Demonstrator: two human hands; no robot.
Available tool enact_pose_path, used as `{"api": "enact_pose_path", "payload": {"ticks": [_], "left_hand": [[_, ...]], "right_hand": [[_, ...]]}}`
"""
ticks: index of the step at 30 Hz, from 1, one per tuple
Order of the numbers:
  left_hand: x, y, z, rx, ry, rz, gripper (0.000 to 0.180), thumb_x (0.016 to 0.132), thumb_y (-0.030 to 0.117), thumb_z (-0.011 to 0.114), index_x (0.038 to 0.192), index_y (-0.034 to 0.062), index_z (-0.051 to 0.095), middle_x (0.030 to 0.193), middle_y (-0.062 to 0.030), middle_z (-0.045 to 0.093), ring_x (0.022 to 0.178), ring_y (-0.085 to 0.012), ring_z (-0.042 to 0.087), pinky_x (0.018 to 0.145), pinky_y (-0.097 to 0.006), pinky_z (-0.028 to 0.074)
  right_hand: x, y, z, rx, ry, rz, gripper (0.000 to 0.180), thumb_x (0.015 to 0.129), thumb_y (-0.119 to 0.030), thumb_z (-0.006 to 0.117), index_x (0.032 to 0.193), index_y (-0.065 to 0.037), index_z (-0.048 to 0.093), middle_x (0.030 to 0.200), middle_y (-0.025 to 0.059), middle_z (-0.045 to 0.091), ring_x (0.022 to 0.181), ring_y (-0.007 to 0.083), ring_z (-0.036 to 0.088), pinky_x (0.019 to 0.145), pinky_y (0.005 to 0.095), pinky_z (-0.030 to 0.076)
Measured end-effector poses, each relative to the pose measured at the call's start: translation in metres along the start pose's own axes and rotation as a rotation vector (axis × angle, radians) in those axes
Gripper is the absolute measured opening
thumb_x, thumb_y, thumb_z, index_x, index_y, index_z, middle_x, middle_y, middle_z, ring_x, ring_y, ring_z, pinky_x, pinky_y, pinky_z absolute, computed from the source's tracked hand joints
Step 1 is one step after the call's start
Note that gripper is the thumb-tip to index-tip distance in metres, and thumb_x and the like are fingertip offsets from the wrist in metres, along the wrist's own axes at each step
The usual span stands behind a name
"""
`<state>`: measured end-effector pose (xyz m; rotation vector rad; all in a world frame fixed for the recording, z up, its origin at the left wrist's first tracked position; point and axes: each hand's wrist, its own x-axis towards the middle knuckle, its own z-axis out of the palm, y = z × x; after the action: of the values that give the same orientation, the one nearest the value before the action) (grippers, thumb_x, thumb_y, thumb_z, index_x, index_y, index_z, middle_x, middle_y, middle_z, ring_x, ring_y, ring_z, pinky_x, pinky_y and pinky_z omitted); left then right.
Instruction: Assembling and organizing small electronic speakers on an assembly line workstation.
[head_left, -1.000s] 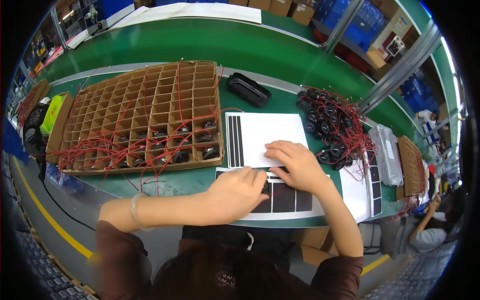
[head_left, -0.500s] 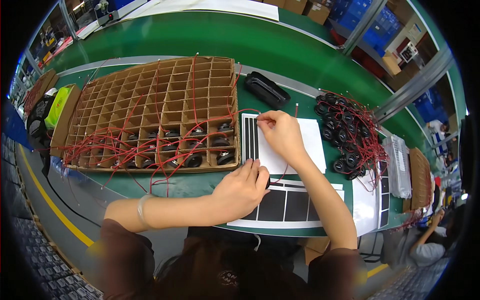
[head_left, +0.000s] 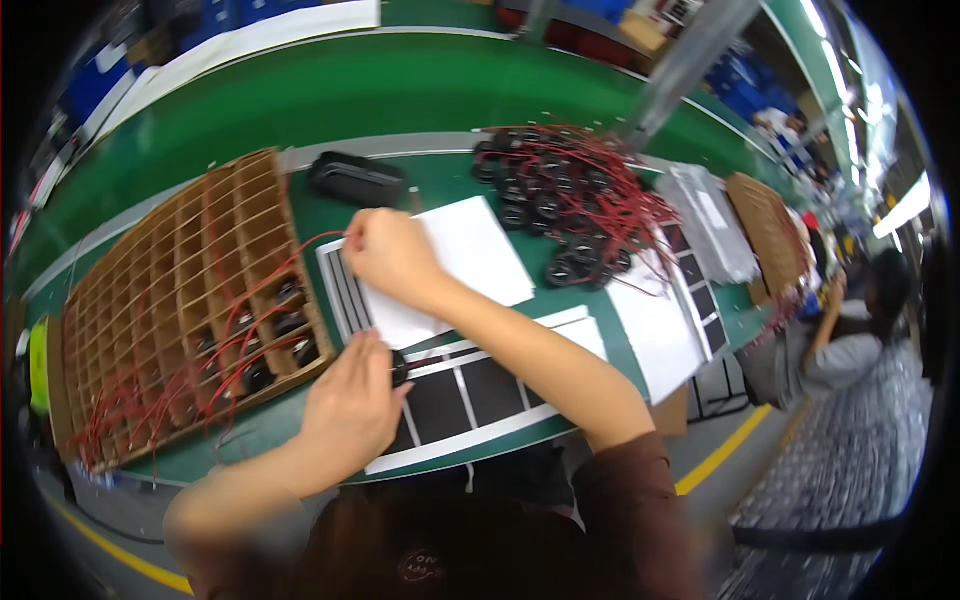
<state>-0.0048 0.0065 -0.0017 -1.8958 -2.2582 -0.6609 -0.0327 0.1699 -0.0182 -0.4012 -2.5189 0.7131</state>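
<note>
My left hand (head_left: 350,400) is closed around a small black round speaker (head_left: 400,368), whose dark rim shows beside the thumb. Its fingertips lie at the lower end of a white sheet with black strips (head_left: 345,290). At the sheet's upper end my right hand (head_left: 392,255) is closed in a pinch; what is between its fingers is hidden. A red wire (head_left: 322,236) runs from near those fingers toward the divided cardboard box (head_left: 180,235). Under my right wrist lies a stack of blank white paper (head_left: 485,250).
Speakers (head_left: 290,300) with red wires fill some box cells. A black case (head_left: 357,180) stands behind my hands. Rightward lie a heap of wired speakers (head_left: 545,185), a sheet of black squares (head_left: 440,405), clear plastic packs (head_left: 710,220) and another carton (head_left: 765,235). A person (head_left: 850,330) sits farther right.
The view has swung to the right, so the bench things appear farther left. Both hands stay at the strip sheet's two ends; the right fingers look more curled.
</note>
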Motion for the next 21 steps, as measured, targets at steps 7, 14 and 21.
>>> {"api": "enact_pose_path", "payload": {"ticks": [7, 14, 21], "left_hand": [[0.001, 0.004, 0.000, 0.033, 0.002, 0.036, 0.048, 0.063, 0.006, 0.060, 0.101, -0.0096, 0.038, 0.098, -0.0229, 0.049, 0.089, -0.0333, 0.050, 0.072, -0.034, 0.043], [0.000, 0.007, -0.006, -0.056, -0.095, -0.118, 0.043, 0.064, 0.009, 0.059, 0.096, -0.0086, 0.038, 0.092, -0.0218, 0.048, 0.082, -0.0330, 0.051, 0.069, -0.033, 0.044], [-0.004, 0.005, -0.007, 0.009, -0.022, -0.085, 0.039, 0.066, 0.014, 0.058, 0.092, -0.0079, 0.039, 0.092, -0.0236, 0.048, 0.084, -0.0316, 0.051, 0.070, -0.030, 0.043]], "right_hand": [[-0.003, 0.004, 0.000, 0.094, 0.055, 0.066, 0.011, 0.063, -0.012, 0.052, 0.063, -0.002, 0.057, 0.062, 0.0143, 0.056, 0.062, 0.0296, 0.056, 0.058, 0.0363, 0.045], [-0.005, 0.002, 0.004, 0.062, 0.049, -0.027, 0.012, 0.067, -0.011, 0.048, 0.065, -0.001, 0.053, 0.069, 0.0194, 0.054, 0.065, 0.0333, 0.054, 0.061, 0.0395, 0.043], [-0.016, 0.010, -0.019, 0.210, -0.123, -0.002, 0.020, 0.079, -0.020, 0.045, 0.082, -0.001, 0.045, 0.070, 0.0156, 0.056, 0.066, 0.0280, 0.055, 0.058, 0.0344, 0.043]]}}
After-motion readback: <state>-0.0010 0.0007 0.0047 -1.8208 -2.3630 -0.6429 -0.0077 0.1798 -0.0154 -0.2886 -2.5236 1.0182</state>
